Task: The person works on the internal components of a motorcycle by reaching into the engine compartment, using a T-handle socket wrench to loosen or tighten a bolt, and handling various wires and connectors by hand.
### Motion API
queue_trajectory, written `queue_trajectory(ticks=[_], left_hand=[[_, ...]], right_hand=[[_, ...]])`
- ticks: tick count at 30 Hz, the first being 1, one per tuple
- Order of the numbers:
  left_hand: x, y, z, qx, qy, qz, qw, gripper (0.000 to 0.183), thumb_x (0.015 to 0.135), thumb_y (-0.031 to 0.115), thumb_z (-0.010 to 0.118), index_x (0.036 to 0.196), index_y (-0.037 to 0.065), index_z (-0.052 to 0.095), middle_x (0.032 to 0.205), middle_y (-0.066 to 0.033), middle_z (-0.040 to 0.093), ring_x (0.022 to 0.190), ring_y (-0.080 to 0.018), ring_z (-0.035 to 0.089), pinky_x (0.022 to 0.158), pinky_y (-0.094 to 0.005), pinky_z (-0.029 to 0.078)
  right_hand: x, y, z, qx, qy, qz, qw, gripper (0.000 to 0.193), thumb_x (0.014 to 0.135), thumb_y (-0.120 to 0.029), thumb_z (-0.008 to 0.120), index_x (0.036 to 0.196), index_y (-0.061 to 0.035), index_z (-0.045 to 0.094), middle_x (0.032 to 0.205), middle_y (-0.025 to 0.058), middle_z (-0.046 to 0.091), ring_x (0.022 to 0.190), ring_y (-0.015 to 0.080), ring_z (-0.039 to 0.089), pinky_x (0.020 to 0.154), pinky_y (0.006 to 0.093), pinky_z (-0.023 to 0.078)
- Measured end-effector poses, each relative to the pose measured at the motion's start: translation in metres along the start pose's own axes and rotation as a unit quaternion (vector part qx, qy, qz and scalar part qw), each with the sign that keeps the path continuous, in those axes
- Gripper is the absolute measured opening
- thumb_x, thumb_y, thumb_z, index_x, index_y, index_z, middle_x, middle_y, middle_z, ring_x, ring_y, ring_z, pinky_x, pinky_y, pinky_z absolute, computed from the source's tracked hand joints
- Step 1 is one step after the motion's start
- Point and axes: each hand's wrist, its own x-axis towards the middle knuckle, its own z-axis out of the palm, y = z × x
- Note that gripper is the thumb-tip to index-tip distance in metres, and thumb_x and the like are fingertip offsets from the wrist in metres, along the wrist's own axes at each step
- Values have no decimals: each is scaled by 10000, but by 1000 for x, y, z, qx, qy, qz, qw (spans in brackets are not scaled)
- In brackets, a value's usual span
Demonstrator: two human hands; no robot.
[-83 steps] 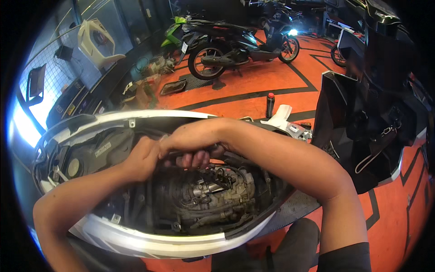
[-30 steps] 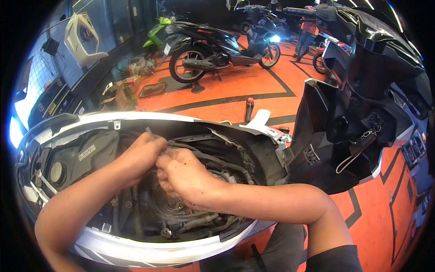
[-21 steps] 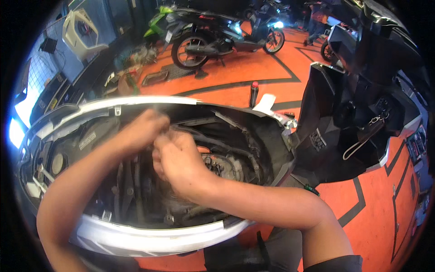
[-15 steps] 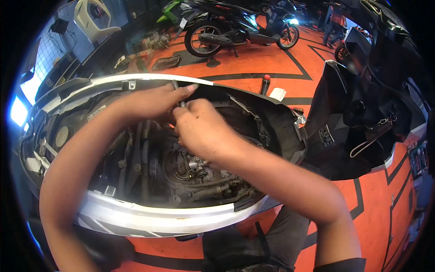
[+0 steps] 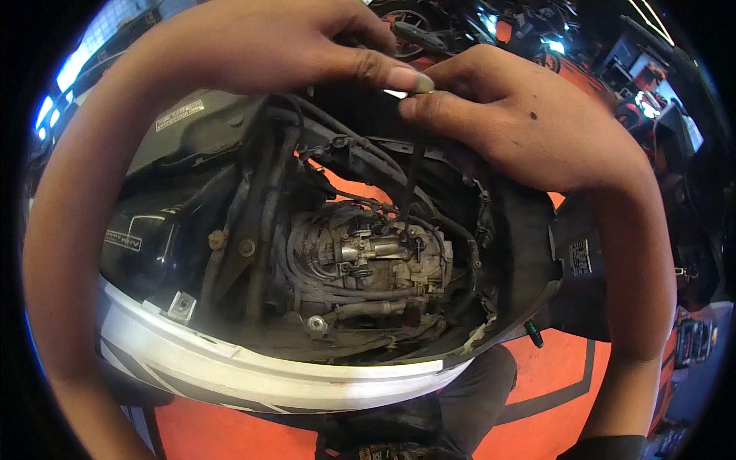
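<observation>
Over the opened body of a scooter, both of my hands are closed close together, thumbs nearly meeting. Between them shows a short bright piece of a thin metal bar (image 5: 396, 93), mostly covered by the fingers. My left hand (image 5: 330, 57) pinches at its one side, my right hand (image 5: 506, 115) at the other. A thin dark shaft (image 5: 414, 169) runs from beneath the hands down toward the engine (image 5: 376, 249); whether it joins the bar is hidden. The dirty grey engine, with a shinier metal part (image 5: 372, 249) on top, sits in the open bay.
White side panel (image 5: 230, 364) curves along the near side of the bay. Hoses and cables (image 5: 368, 153) run around the engine. A metal bracket (image 5: 182, 307) stands at the near left rim. Other motorcycles (image 5: 414, 34) are parked beyond on the orange floor (image 5: 230, 429).
My view has come closer over the engine bay, and the hands now appear higher in the picture. The bar has turned and is more covered; the engine and the dark shaft show plainly.
</observation>
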Motion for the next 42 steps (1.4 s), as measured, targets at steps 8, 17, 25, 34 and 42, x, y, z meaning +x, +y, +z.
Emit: queue_trajectory(ticks=[8,17,25,34,42], left_hand=[[-2,15,-6,137,-87,-100,982,696,1048,590,425,1041,-39,722,762,-124,652,714,-211,616,680,-416,519],[-26,2,1,189,-78,-23,979,596,1063,465,421,1180,-56,687,1097,-237,712,1024,-370,672,931,-475,505],[-28,-9,-4,147,-100,34,983,514,1047,386,441,1170,-45,692,1140,-239,707,1070,-376,666,953,-468,498],[-11,7,12,187,-65,-100,975,483,1021,379,483,1119,-31,717,1121,-232,712,1073,-360,673,949,-459,498],[-13,-7,3,193,-92,-64,975,486,1014,365,494,1132,-56,708,1135,-245,707,1072,-361,675,941,-465,500]], right_hand=[[18,6,18,-106,42,-76,991,284,894,-185,593,917,95,638,624,114,519,602,120,475,593,360,432],[21,7,26,-89,0,-83,992,266,892,-165,585,877,97,629,653,133,604,623,123,547,625,334,463],[26,12,32,-80,17,-97,992,305,847,-191,651,891,110,668,636,250,556,562,334,591,631,427,489],[26,10,31,-88,6,-92,992,301,845,-191,654,880,108,663,624,248,551,549,337,579,621,426,483],[52,29,23,-83,-58,-139,985,280,927,-180,579,1027,71,654,696,121,583,647,165,525,665,363,475]])
